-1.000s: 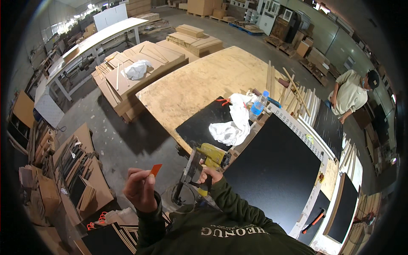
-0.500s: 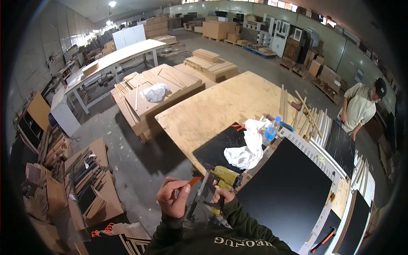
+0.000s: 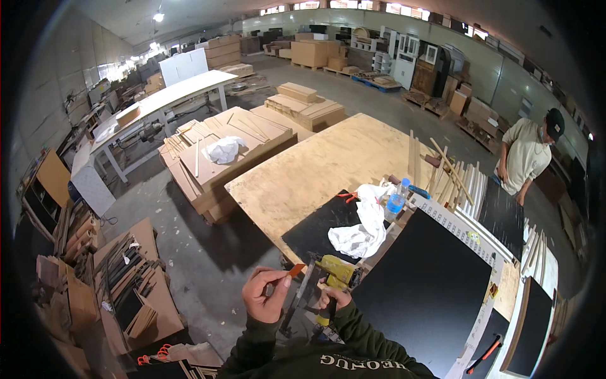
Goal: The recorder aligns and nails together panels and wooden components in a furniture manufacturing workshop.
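My left hand pinches a small flat orange-brown strip between thumb and fingertips. The strip's outer end is right beside the long narrow magazine of a yellow-green nail gun; whether they touch I cannot tell. My right hand is wrapped round the gun's handle and holds it tilted at the front corner of the wooden table. Beyond the gun, a crumpled white cloth lies partly on a small black panel. To the right of my right hand lies a large black panel.
A water bottle stands by the cloth on the plywood tabletop. Wooden strips lie at the right, near another person. An orange-and-black handled tool lies front right. Stacked boards stand to the left.
My left hand has shifted slightly right with the orange-brown strip, bringing it closer to the nail gun's magazine. The whole view has shifted a little. The other person's arm has moved.
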Available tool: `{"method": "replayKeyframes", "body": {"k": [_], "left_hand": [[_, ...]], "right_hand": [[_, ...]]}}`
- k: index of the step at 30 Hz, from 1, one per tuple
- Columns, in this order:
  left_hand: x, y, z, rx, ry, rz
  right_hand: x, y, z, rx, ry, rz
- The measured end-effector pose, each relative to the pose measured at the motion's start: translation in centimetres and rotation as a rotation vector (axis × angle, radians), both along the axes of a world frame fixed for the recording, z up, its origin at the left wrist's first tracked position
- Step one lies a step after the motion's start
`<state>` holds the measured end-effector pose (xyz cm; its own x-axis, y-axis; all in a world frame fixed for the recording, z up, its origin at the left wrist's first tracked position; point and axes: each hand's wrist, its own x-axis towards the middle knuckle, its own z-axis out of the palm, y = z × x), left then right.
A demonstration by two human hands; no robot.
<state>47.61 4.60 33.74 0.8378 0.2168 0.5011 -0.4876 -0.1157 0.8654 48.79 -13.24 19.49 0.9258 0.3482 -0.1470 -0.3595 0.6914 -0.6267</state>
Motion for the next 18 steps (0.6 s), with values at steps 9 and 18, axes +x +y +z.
{"method": "replayKeyframes", "body": {"k": [9, 18], "left_hand": [[1.6, -0.6, -3.2, -0.057, 0.137, -0.055], [1.9, -4.7, 1.2, -0.037, 0.129, -0.355]], "right_hand": [[-0.2, -2.4, -0.1, 0.273, -0.106, -0.020], [-1.5, -5.3, 4.1, 0.669, -0.397, -0.012]]}}
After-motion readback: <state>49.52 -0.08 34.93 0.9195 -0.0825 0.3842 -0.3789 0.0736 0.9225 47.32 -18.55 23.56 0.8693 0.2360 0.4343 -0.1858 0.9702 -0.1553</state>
